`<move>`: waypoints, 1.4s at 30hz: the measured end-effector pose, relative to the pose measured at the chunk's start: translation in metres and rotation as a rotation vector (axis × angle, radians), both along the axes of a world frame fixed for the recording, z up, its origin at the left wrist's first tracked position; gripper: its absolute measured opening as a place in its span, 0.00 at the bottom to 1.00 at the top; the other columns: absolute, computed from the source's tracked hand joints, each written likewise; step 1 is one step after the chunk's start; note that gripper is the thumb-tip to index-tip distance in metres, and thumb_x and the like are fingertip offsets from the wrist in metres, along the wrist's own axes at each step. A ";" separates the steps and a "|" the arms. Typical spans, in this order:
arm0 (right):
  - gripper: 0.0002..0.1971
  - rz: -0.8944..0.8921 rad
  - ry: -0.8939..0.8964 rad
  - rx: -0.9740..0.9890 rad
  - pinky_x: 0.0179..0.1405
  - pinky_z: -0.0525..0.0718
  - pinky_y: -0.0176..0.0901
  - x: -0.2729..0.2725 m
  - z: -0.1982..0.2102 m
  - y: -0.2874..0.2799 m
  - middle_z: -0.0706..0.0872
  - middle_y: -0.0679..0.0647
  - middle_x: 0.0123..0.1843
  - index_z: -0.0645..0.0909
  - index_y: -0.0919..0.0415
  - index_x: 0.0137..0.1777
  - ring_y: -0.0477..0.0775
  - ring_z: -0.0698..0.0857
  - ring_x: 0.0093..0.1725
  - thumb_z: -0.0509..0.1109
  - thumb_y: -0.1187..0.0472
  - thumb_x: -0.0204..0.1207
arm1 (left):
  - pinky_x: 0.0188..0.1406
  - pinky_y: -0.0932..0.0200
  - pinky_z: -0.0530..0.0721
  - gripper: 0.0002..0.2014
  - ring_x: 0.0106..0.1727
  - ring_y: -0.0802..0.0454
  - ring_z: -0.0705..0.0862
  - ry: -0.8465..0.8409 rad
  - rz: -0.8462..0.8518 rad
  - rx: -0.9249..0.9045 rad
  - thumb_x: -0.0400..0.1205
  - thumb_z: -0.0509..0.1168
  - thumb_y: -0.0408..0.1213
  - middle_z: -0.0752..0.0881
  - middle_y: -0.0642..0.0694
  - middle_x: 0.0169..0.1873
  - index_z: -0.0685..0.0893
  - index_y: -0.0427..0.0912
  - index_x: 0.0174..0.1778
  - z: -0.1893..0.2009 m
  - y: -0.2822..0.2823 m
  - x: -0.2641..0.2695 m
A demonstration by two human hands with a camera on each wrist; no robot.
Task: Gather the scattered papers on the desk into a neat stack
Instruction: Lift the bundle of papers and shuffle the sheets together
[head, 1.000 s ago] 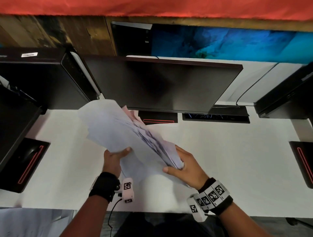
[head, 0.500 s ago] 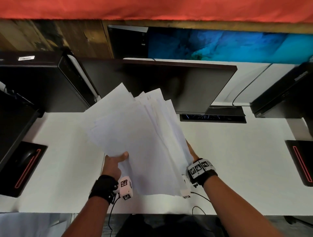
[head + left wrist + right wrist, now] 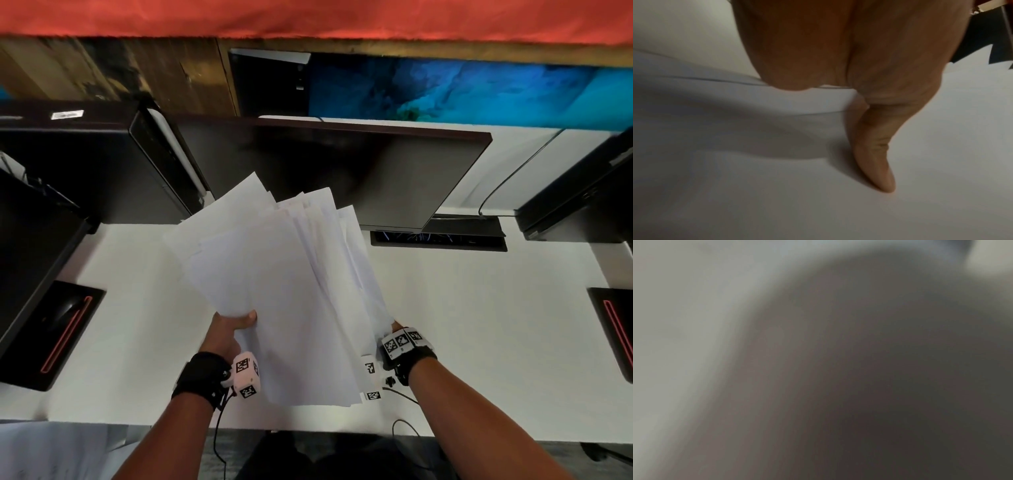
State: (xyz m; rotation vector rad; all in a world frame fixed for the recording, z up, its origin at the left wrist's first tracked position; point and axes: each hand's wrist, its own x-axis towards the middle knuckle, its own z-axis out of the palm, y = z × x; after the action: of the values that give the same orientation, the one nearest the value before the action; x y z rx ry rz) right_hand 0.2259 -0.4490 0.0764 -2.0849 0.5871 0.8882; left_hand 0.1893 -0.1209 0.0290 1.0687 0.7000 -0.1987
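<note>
A fanned bundle of white papers (image 3: 281, 291) is held above the white desk (image 3: 479, 325), its sheets uneven at the top edge. My left hand (image 3: 233, 325) grips the bundle's left edge, thumb on the top sheet. The left wrist view shows that thumb (image 3: 877, 162) pressed flat on the paper (image 3: 735, 178). My right hand (image 3: 397, 325) is at the bundle's lower right edge and its fingers are hidden behind the sheets. The right wrist view is only a grey blur.
A dark monitor (image 3: 342, 164) stands right behind the papers. Black computer cases sit at far left (image 3: 85, 164) and far right (image 3: 582, 198). A black pad with a mouse (image 3: 65, 325) lies at left, another pad (image 3: 613, 329) at right. More white paper (image 3: 51, 448) shows below the desk's front edge.
The bundle has been turned from a slanted, edge-on tilt to face me and raised. My right hand went from gripping on top to behind the right edge. Little moved in the last half second.
</note>
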 end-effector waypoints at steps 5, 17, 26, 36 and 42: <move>0.24 -0.047 0.088 0.214 0.30 0.73 0.20 0.010 0.048 0.015 0.73 0.53 0.71 0.63 0.52 0.75 0.59 0.79 0.63 0.60 0.72 0.85 | 0.72 0.26 0.75 0.33 0.65 0.29 0.85 0.019 -0.013 0.033 0.59 0.86 0.36 0.88 0.30 0.61 0.89 0.36 0.62 -0.007 0.004 -0.003; 0.25 -0.034 -0.225 0.062 0.36 0.69 0.40 0.018 -0.025 0.042 0.75 0.48 0.25 0.68 0.54 0.19 0.48 0.76 0.35 0.65 0.71 0.78 | 0.43 0.53 0.87 0.13 0.43 0.40 0.89 0.102 0.102 0.221 0.70 0.78 0.21 0.93 0.42 0.37 0.90 0.37 0.47 -0.023 -0.019 0.004; 0.13 -0.156 -0.315 -0.111 0.42 0.80 0.45 0.012 -0.023 0.012 0.90 0.64 0.43 0.84 0.61 0.36 0.64 0.86 0.44 0.66 0.57 0.80 | 0.54 0.50 0.82 0.13 0.48 0.41 0.88 0.222 0.100 0.362 0.71 0.79 0.24 0.90 0.37 0.46 0.89 0.36 0.50 -0.056 -0.010 0.009; 0.16 -0.148 -0.734 -0.171 0.29 0.75 0.33 -0.006 0.062 -0.057 0.79 0.49 0.26 0.78 0.58 0.35 0.51 0.77 0.27 0.77 0.51 0.75 | 0.61 0.43 0.85 0.17 0.51 0.39 0.89 0.326 0.026 0.398 0.67 0.82 0.27 0.91 0.36 0.49 0.89 0.35 0.50 -0.080 0.007 0.013; 0.09 0.157 -0.837 -0.101 0.24 0.69 0.36 -0.025 0.180 -0.065 0.78 0.54 0.29 0.79 0.47 0.38 0.45 0.70 0.25 0.75 0.57 0.76 | 0.57 0.46 0.84 0.21 0.52 0.39 0.89 0.366 -0.017 0.364 0.66 0.83 0.28 0.91 0.37 0.48 0.89 0.33 0.55 -0.079 0.011 0.015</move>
State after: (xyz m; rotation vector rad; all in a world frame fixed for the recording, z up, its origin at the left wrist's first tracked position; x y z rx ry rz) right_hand 0.2005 -0.5137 0.2567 -2.3592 0.0173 0.0079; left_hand 0.2046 -0.1099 -0.0501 1.4036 1.0845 -0.2936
